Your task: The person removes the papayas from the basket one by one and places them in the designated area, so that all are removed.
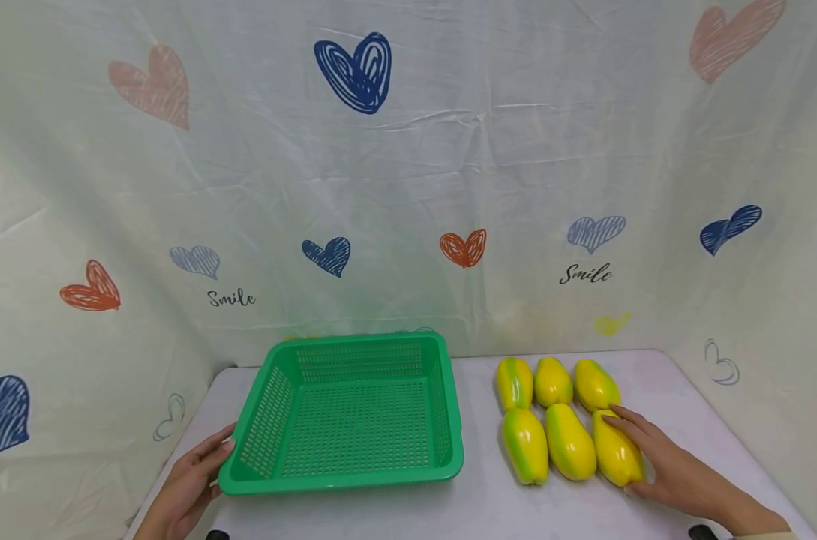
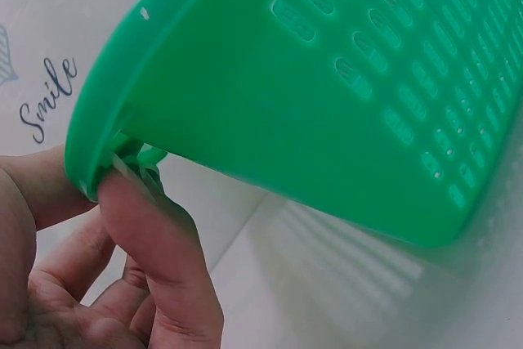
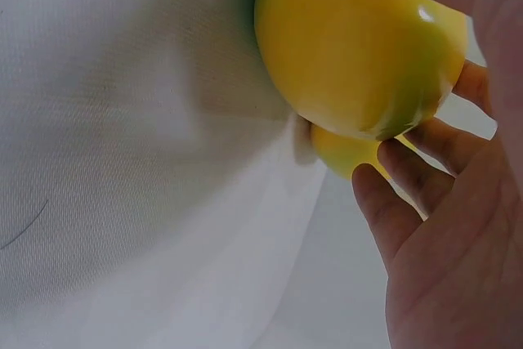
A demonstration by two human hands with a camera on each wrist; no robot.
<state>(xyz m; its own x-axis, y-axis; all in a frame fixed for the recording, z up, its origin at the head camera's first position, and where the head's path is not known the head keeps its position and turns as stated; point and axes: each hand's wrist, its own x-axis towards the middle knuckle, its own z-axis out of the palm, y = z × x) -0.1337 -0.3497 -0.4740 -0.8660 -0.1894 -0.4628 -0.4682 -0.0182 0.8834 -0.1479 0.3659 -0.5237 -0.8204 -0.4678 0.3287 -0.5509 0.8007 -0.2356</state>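
A green plastic basket (image 1: 357, 424) with a slotted floor and walls stands on the left of the table. My left hand (image 1: 188, 476) pinches its left rim; in the left wrist view, thumb and fingers of that hand (image 2: 155, 259) meet at the rim of the basket (image 2: 245, 96). On the right lie yellow papayas with green streaks, in two rows. With fingers over its top and thumb low on its side, my right hand (image 1: 671, 465) holds the near-row papaya (image 1: 617, 450) at the right end. That papaya (image 3: 351, 46) fills the space between thumb and fingers in the right wrist view.
Beside the held one are the middle near papaya (image 1: 570, 442) and the left near papaya (image 1: 525, 446). Behind them lie three more, including a far-right papaya (image 1: 596, 385). The white table (image 1: 476, 450) meets a heart-printed cloth (image 1: 394, 172) at the back and sides.
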